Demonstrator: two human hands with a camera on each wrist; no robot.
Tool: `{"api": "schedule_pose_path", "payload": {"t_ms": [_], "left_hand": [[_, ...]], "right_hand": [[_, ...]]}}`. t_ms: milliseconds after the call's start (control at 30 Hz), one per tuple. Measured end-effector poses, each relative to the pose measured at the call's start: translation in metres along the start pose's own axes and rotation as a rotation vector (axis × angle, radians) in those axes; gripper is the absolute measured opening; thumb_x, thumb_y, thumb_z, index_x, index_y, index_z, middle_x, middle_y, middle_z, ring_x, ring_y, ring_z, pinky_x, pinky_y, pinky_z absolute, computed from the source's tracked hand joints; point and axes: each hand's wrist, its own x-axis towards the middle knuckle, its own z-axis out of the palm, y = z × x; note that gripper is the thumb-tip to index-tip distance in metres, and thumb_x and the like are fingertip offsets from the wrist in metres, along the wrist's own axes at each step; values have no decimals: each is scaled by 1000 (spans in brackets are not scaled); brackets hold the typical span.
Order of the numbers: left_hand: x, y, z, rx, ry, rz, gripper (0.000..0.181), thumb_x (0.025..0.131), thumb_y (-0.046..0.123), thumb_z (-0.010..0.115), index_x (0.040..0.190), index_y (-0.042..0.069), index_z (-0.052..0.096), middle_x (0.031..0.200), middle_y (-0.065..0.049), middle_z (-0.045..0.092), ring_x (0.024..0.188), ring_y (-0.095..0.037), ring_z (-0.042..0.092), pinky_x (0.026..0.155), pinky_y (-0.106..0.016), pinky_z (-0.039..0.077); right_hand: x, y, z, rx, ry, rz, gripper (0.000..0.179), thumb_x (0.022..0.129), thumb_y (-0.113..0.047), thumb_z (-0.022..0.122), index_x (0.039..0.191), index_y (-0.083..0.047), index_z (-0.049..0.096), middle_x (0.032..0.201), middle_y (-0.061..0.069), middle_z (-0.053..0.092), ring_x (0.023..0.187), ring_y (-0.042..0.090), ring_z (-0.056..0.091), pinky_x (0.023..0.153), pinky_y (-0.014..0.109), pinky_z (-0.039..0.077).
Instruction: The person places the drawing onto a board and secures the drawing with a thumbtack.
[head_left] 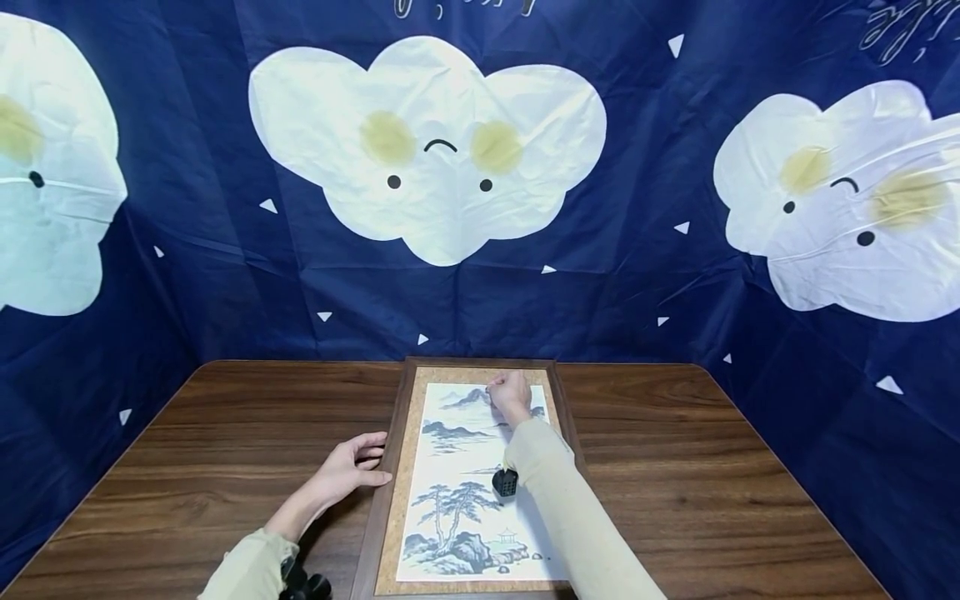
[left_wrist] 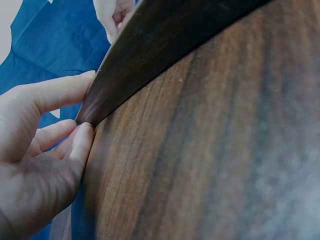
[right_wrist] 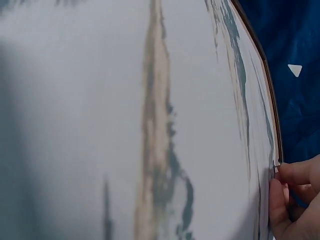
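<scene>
A landscape painting on white paper (head_left: 457, 458) lies on a cork board (head_left: 412, 417) with a dark wooden frame (head_left: 385, 500). My left hand (head_left: 348, 471) rests at the frame's left edge. In the left wrist view, that hand's fingertips (left_wrist: 86, 127) touch the frame's dark side (left_wrist: 135, 60), with the fingers only loosely bent. Over the upper part of the painting, my right hand (head_left: 512, 393) has its thumb and forefinger together. In the right wrist view, the right hand (right_wrist: 297, 192) pinches a tiny, thin, pin-like thing (right_wrist: 277, 165) against the paper; the fingers mostly hide it.
The board lies on a brown wood-grain table (head_left: 660, 467), its far end near the table's back edge. A dark blue curtain (head_left: 480, 308) with white clouds hangs behind and on both sides. Black wrist gear (head_left: 505, 482) sits under the right sleeve.
</scene>
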Motion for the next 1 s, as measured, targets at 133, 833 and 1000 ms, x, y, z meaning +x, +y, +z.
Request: {"api": "schedule_pose_path", "payload": {"t_ms": [133, 833, 1000], "left_hand": [[0, 0, 0, -6, -1, -1, 68, 70, -4, 72, 127, -17, 37, 125, -33, 43, 111, -39, 45, 89, -31, 46], [-2, 2, -2, -8, -35, -19, 70, 73, 0, 72, 129, -16, 34, 127, -32, 41, 113, -40, 44, 89, -34, 46], [-1, 1, -2, -3, -31, -13, 70, 72, 0, 73, 129, -15, 35, 125, -32, 43, 113, -41, 45, 90, -35, 45]], "right_hand": [[0, 0, 0, 17, -14, 24, 11, 76, -9, 64, 69, -10, 72, 76, 3, 67, 75, 21, 60, 69, 31, 48], [-2, -2, -3, 23, -3, 36, 14, 77, -7, 62, 68, -11, 72, 74, 2, 68, 71, 21, 61, 69, 32, 50], [0, 0, -2, 34, 19, 29, 14, 75, -6, 63, 66, -10, 72, 72, 3, 68, 72, 22, 62, 70, 31, 50]]}}
